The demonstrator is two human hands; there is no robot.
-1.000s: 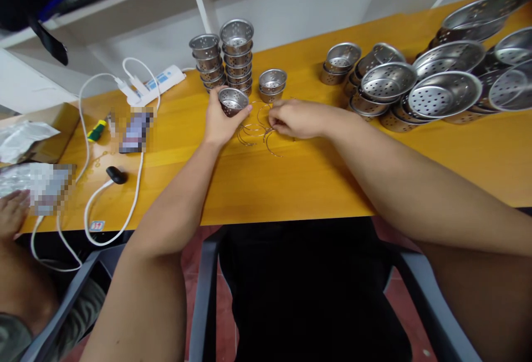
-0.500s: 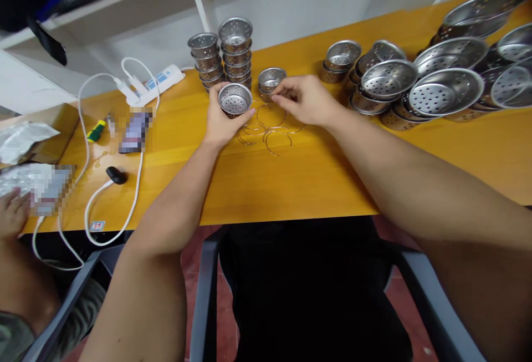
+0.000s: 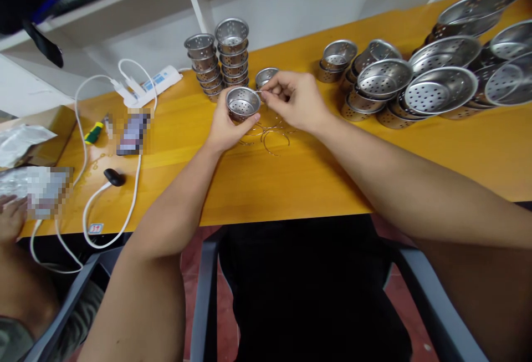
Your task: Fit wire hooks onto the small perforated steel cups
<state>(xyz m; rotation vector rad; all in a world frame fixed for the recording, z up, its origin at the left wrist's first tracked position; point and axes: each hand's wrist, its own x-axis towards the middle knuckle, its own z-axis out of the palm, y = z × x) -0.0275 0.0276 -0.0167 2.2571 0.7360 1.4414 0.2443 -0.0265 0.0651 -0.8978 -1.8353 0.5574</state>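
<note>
In my left hand (image 3: 226, 126) is a small perforated metal cup (image 3: 243, 102), its open top facing up, with my fingers wrapped round its side. My right hand (image 3: 293, 98) pinches a thin wire ring (image 3: 259, 92) at the cup's right rim; most of that ring is hidden. Several curved wire rings (image 3: 276, 143) lie on the table just below my hands. Partly covered by my right hand, another perforated cup (image 3: 266, 76) stands behind. Two tall stacks of such cups (image 3: 235, 46) rise beyond my left hand.
Stacks of wider perforated metal bowls (image 3: 440, 93) fill the right side of the table (image 3: 291, 184). On the left are a power strip (image 3: 153, 87), white cables, a phone (image 3: 133, 133), a green-yellow tool (image 3: 93, 133) and a black mouse-like object (image 3: 113, 177). Another person's hand (image 3: 12, 218) rests at far left.
My right hand has moved left to the rim of the cup, bringing the wire there. The cup in my left hand has shifted slightly right and tilted a little.
</note>
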